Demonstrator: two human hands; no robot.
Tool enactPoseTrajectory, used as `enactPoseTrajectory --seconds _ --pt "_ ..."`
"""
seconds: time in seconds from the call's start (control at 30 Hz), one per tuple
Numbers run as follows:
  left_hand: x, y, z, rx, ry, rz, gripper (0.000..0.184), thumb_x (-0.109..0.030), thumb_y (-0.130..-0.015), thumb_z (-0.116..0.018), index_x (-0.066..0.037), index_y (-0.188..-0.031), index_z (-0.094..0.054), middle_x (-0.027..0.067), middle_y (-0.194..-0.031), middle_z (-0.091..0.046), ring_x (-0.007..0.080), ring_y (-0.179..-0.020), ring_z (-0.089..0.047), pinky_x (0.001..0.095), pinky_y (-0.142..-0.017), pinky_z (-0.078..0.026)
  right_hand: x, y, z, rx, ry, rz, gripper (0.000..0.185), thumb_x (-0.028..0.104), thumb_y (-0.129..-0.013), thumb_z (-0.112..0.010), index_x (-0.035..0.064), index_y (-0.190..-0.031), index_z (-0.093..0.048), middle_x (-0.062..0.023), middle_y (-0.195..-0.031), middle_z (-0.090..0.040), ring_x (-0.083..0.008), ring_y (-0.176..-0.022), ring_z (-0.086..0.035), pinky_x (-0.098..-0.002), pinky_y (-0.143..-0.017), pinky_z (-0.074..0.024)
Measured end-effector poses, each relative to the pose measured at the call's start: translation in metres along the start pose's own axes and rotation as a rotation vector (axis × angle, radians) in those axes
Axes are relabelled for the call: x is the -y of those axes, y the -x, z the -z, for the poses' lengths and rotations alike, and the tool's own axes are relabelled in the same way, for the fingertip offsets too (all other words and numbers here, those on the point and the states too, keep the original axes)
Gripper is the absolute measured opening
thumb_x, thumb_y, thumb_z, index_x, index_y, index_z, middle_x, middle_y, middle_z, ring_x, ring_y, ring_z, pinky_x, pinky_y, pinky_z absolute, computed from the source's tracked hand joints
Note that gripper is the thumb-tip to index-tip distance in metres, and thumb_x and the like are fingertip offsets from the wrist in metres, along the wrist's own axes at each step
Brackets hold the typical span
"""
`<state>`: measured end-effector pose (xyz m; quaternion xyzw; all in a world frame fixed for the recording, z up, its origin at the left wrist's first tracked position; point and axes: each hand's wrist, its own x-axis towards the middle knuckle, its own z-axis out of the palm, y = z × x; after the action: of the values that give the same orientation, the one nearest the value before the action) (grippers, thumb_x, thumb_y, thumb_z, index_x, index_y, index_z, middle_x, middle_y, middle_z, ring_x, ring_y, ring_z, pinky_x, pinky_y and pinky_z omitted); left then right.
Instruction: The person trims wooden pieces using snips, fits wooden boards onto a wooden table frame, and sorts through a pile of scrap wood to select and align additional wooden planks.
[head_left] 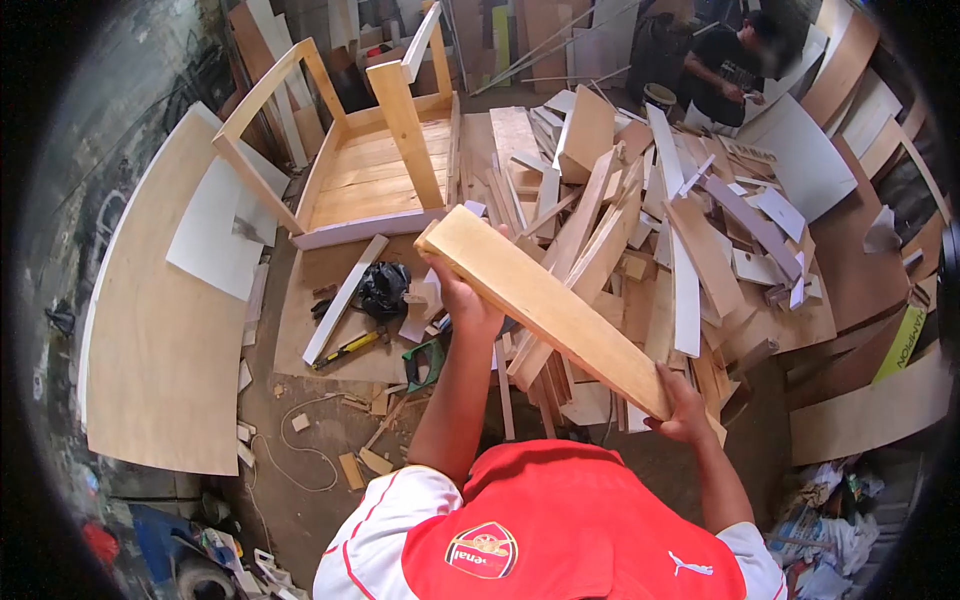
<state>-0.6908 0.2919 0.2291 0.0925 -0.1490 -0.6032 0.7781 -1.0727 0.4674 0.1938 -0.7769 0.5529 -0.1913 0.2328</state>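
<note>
A long, thick wooden board (560,318) is held up slantwise in front of my chest, its far end up and to the left. My left hand (468,298) grips it near that upper end from below, with some fingers hidden behind the wood. Near the lower right end, my right hand (685,408) is closed around the board's edge. Behind and below it lies a big heap of loose planks and offcuts (600,220). To the left of my left hand are a black plastic bag (384,290) and a green-handled tool (424,364) on the floor.
An upturned wooden furniture frame (375,165) stands at the upper left. A large curved plywood sheet (165,350) leans along the left wall. A yellow-and-black tool (350,347) and a white strip (345,300) lie on a floor board. Another person (728,70) sits at the back right.
</note>
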Motion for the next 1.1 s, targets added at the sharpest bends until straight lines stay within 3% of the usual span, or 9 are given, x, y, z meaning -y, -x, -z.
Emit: enactPoseTrajectory --seconds 0.03,0.13,0.23,0.33,0.63,0.93,1.03,1.1 --pt "0.001 0.002 -0.007 0.001 0.000 0.011 0.084 -0.075 -0.091 -0.050 -0.016 -0.150 -0.043 0.0123 -0.143 -0.055 0.0400 -0.134 -0.050 0.0544 -0.110 -0.042 -0.007 0.002 -0.004 -0.002 -0.022 0.019 0.117 0.025 -0.056 -0.089 0.0135 -0.158 -0.033 -0.0229 -0.125 -0.060 -0.0425 -0.112 -0.061 -0.0490 -0.095 -0.0494" --pt "0.008 0.006 -0.007 0.048 -0.078 0.010 0.082 -0.075 -0.092 -0.046 -0.018 -0.151 -0.041 0.0111 -0.142 -0.055 0.0404 -0.135 -0.049 0.0537 -0.110 -0.043 -0.031 0.009 -0.020 0.019 -0.100 0.003 0.113 0.030 -0.062 -0.090 0.0053 -0.156 -0.034 -0.0209 -0.136 -0.058 -0.0368 -0.126 -0.058 -0.0405 -0.105 -0.0444" --pt "0.012 0.011 -0.016 0.056 -0.136 0.032 0.081 -0.075 -0.093 -0.041 -0.022 -0.153 -0.037 0.0105 -0.144 -0.052 0.0398 -0.136 -0.047 0.0530 -0.110 -0.044 -0.042 0.015 -0.033 0.010 -0.190 -0.001 0.114 0.034 -0.065 -0.090 0.0062 -0.158 -0.031 -0.0210 -0.140 -0.056 -0.0361 -0.131 -0.055 -0.0400 -0.109 -0.0422" --pt "0.017 0.018 -0.027 0.066 -0.160 0.044 0.081 -0.077 -0.093 -0.038 -0.025 -0.155 -0.034 0.0096 -0.146 -0.049 0.0388 -0.136 -0.047 0.0530 -0.109 -0.045 -0.044 0.018 -0.041 0.002 -0.171 -0.040 0.112 0.022 -0.063 -0.086 0.0108 -0.159 -0.029 -0.0211 -0.138 -0.057 -0.0372 -0.126 -0.057 -0.0436 -0.107 -0.0444" --pt "0.030 0.014 -0.019 0.149 -0.126 0.071 0.083 -0.079 -0.091 -0.039 -0.024 -0.154 -0.036 0.0055 -0.145 -0.050 0.0364 -0.133 -0.050 0.0580 -0.095 -0.054 -0.052 0.011 -0.050 0.029 -0.128 0.003 0.114 0.013 -0.063 -0.084 0.0102 -0.161 -0.025 -0.0241 -0.146 -0.053 -0.0391 -0.133 -0.054 -0.0428 -0.109 -0.0438" --pt "0.020 0.016 -0.020 0.129 -0.121 0.090 0.083 -0.079 -0.093 -0.035 -0.023 -0.154 -0.037 0.0072 -0.143 -0.053 0.0348 -0.131 -0.052 0.0539 -0.099 -0.052 -0.041 0.006 -0.046 0.059 -0.114 -0.015 0.111 0.015 -0.063 -0.078 0.0167 -0.160 -0.026 -0.0268 -0.135 -0.058 -0.0467 -0.119 -0.060 -0.0474 -0.098 -0.0511" --pt "0.017 0.014 -0.012 0.129 -0.119 0.087 0.083 -0.079 -0.093 -0.034 -0.024 -0.154 -0.037 0.0078 -0.144 -0.052 0.0351 -0.131 -0.052 0.0538 -0.100 -0.051 -0.041 0.005 -0.048 0.142 -0.095 -0.077 0.117 0.017 -0.063 -0.081 0.0136 -0.162 -0.020 -0.0263 -0.142 -0.055 -0.0435 -0.123 -0.060 -0.0446 -0.101 -0.0500" --pt "0.013 0.014 -0.010 0.157 -0.110 0.085 0.083 -0.079 -0.093 -0.034 -0.024 -0.155 -0.036 0.0083 -0.146 -0.051 0.0353 -0.132 -0.052 0.0544 -0.101 -0.050 -0.041 0.003 -0.051 0.081 -0.052 0.017 0.117 0.017 -0.063 -0.081 0.0140 -0.162 -0.020 -0.0266 -0.141 -0.054 -0.0438 -0.121 -0.060 -0.0452 -0.100 -0.0500"
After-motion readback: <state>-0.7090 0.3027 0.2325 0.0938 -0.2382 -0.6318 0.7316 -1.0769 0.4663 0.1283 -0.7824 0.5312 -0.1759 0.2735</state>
